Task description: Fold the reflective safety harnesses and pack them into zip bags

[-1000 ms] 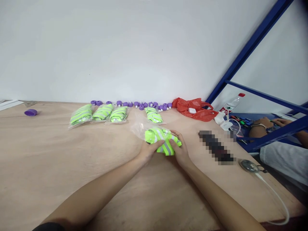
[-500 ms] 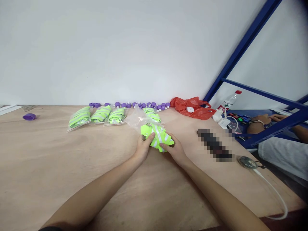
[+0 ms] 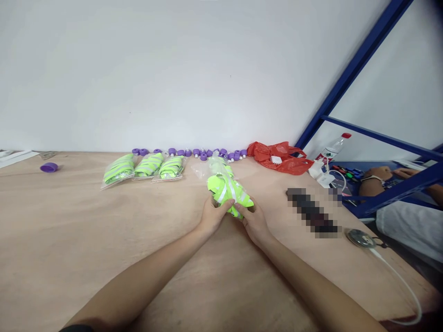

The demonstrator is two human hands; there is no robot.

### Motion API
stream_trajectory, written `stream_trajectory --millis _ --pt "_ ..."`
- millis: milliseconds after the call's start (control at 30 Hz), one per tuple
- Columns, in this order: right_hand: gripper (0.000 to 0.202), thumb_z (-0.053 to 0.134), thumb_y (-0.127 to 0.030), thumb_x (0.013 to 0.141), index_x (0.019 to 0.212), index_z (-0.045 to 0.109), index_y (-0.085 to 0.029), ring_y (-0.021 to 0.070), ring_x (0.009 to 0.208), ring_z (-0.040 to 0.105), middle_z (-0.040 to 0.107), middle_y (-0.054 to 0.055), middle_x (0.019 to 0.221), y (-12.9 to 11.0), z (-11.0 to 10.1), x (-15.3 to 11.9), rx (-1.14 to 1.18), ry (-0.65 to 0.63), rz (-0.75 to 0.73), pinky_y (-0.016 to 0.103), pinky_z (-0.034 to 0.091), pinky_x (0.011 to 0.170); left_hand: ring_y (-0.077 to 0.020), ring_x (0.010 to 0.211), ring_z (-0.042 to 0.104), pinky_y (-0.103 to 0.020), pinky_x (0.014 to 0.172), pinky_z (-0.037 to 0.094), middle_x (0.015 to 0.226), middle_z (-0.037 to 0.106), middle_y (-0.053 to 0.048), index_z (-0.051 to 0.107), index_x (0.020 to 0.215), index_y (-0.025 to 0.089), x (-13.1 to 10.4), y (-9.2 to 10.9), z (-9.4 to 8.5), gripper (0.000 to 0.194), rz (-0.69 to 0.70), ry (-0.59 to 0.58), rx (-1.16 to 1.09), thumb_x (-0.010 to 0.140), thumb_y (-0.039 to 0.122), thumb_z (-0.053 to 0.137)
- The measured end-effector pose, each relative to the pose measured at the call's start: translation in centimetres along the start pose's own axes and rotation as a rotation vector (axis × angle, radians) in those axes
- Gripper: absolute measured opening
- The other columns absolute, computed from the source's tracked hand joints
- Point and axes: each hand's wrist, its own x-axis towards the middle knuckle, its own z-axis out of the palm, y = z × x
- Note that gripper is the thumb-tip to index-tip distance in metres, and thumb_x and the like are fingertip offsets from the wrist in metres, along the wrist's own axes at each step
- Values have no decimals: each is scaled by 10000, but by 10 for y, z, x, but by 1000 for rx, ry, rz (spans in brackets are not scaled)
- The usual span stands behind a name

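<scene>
A folded neon-green reflective vest (image 3: 230, 188) with silver stripes is between my two hands above the tabletop, tilted and inside a clear plastic bag (image 3: 215, 165). My left hand (image 3: 213, 216) grips its near left side, thumb on top. On the near right edge, my right hand (image 3: 256, 224) has its thumb laid over the bundle. Both sets of fingers are partly hidden underneath. Behind it another green bundle (image 3: 227, 171) is partly covered. To the left lie three bagged vests (image 3: 119, 170) in a row.
Several purple caps (image 3: 188, 152) line the wall, and a lone purple piece (image 3: 49, 167) lies far left. A red plastic bag (image 3: 280, 158), a bottle (image 3: 332, 148), a blurred-out dark object (image 3: 313, 214) and a cabled round device (image 3: 360, 238) are rightward. Another person's hands (image 3: 379, 174) show beyond the blue frame (image 3: 384, 200).
The clear bag's loose end has swung from the left to upright behind the vest. My hands have drawn closer together at the near edge. The whole view has shifted slightly.
</scene>
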Motion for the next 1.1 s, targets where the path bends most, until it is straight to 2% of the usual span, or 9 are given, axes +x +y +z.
stream_trajectory --millis 133,233,333,433,500,700,833,967,1100 --pt "533 889 -370 618 1061 628 -232 240 943 678 721 37 1039 1 1 1 -7 36 8 364 588 780 -287 972 702 -371 839 547 1064 753 -133 680 984 130 -1 -1 0 501 0 5 29 599 371 893" --pt "541 868 -450 631 1063 629 -230 234 851 666 707 36 978 -3 -1 1 -154 30 -11 344 601 641 -289 965 703 -372 829 548 1063 752 -132 680 988 130 -1 -1 -1 493 -14 2 21 619 386 885" --pt "519 792 -536 704 1084 652 -211 192 688 612 678 36 884 -10 -4 1 -309 -49 -41 299 554 483 -277 950 702 -363 834 541 1046 753 -125 679 993 128 1 -2 -4 476 -13 17 10 653 404 867" --pt "497 768 -507 746 1126 663 -205 127 549 514 639 6 790 -15 -7 0 -369 -148 -75 249 468 404 -270 943 700 -365 840 538 1055 746 -124 678 1024 127 3 -4 -7 485 -29 24 -13 679 419 852" --pt "491 780 -477 742 1130 665 -200 113 525 486 630 -2 771 -16 -7 -1 -355 -164 -73 236 433 382 -268 946 698 -371 846 537 1064 742 -122 674 1048 131 4 -5 -8 497 -41 10 -32 689 430 844" --pt "497 816 -449 693 1096 675 -193 197 730 606 691 62 976 -9 -2 -5 -201 -76 -44 277 538 457 -239 898 696 -334 808 539 999 746 -88 657 1028 147 -1 -3 -4 459 -26 -34 -44 707 426 830" --pt "487 835 -431 671 1079 680 -215 249 865 653 710 70 1074 -7 -2 -6 -144 -41 -26 295 577 523 -251 961 689 -335 830 542 1039 744 -92 656 1044 150 -7 -6 -1 485 -24 -30 -9 700 447 825" --pt "544 861 -410 634 1111 670 -231 259 912 675 711 61 1122 -7 -2 -6 -112 -20 30 310 599 578 -260 1003 684 -338 845 543 1097 734 -103 655 1054 154 -7 -8 -1 494 -51 -44 -28 701 455 825" --pt "575 856 -393 649 1164 652 -239 252 907 674 708 56 1122 -7 -3 -4 -134 -46 16 305 595 573 -264 925 697 -357 789 559 1008 741 -98 647 1046 154 -4 0 -1 522 -154 -64 -153 696 500 821"
